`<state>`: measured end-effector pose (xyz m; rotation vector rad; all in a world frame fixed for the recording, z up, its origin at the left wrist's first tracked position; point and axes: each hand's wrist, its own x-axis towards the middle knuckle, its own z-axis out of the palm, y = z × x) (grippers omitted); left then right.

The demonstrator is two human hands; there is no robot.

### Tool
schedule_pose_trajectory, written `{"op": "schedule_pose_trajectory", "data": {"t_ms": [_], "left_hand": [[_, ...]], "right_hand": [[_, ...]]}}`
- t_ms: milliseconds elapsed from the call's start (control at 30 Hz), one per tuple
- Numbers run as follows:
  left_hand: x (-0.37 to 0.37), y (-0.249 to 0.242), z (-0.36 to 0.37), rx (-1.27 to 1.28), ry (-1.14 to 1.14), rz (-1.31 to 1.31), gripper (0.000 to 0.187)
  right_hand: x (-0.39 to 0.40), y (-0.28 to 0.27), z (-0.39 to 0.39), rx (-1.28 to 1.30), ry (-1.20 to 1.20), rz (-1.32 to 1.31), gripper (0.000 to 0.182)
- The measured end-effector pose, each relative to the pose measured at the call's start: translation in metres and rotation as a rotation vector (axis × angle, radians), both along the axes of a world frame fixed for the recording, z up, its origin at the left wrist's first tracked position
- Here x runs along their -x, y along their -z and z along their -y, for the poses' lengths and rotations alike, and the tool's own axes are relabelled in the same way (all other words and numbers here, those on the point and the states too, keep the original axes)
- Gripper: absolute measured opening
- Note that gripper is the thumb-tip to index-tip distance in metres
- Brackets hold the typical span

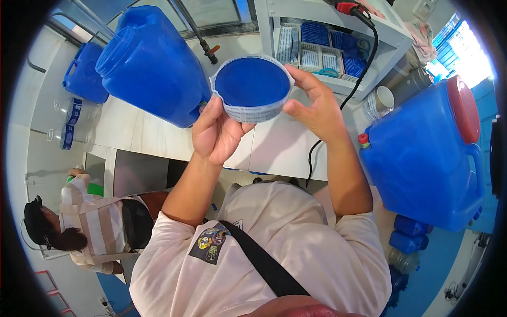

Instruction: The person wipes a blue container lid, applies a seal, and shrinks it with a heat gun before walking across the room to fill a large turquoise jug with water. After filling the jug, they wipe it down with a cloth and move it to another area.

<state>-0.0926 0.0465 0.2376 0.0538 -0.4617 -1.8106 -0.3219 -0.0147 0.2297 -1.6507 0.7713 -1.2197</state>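
Observation:
A round blue lid [252,82] has a printed whitish strip [253,114] wrapped around its rim. My left hand [217,129] grips it from the lower left, with the thumb on the strip and the fingers underneath. On the right side, my right hand [317,105] has its thumb and fingers spread around the rim, the index fingertip at the strip's upper right edge. Both hands hold it above the white counter [280,150]. The fingers under the lid are partly hidden.
Large blue jugs stand left [153,63] and right [422,153]. A shelf unit [391,31] holds baskets of blue packs and scissors. A black cable [344,100] hangs over the counter. Another person [95,216] is at the lower left. A roll [381,98] sits right.

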Motion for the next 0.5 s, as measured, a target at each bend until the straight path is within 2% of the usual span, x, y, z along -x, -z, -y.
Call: {"op": "schedule_pose_trajectory", "data": {"t_ms": [33, 67, 100, 133, 167, 233, 267, 333, 500], "left_hand": [[-0.002, -0.005, -0.002, 0.002, -0.002, 0.0, 0.055], [-0.003, -0.013, -0.006, 0.084, -0.042, 0.238, 0.061], [-0.005, -0.018, -0.009, 0.164, -0.082, 0.476, 0.068], [-0.007, -0.019, -0.01, 0.164, -0.082, 0.478, 0.068], [-0.009, -0.02, -0.012, 0.251, -0.114, 0.64, 0.074], [-0.01, -0.031, -0.018, 0.365, -0.121, 0.884, 0.077], [-0.01, -0.035, -0.02, 0.367, -0.12, 0.885, 0.077], [-0.01, -0.04, -0.022, 0.446, -0.029, 0.974, 0.075], [-0.016, -0.041, -0.024, 0.582, -0.037, 1.125, 0.07]], "right_hand": [[0.001, 0.003, 0.002, 0.014, -0.017, 0.063, 0.08], [0.006, 0.001, 0.004, 0.016, -0.019, 0.064, 0.08], [0.011, -0.011, 0.003, 0.087, 0.032, -0.041, 0.077], [0.015, -0.022, 0.002, 0.156, 0.084, -0.146, 0.074], [0.014, -0.03, 0.002, 0.155, 0.084, -0.145, 0.074], [0.011, -0.044, 0.003, 0.361, 0.071, -0.251, 0.065], [0.01, -0.049, 0.003, 0.361, 0.072, -0.25, 0.065], [0.009, -0.057, 0.006, 0.529, 0.114, -0.404, 0.059], [0.005, -0.057, 0.013, 0.552, 0.058, -0.484, 0.056]]}}
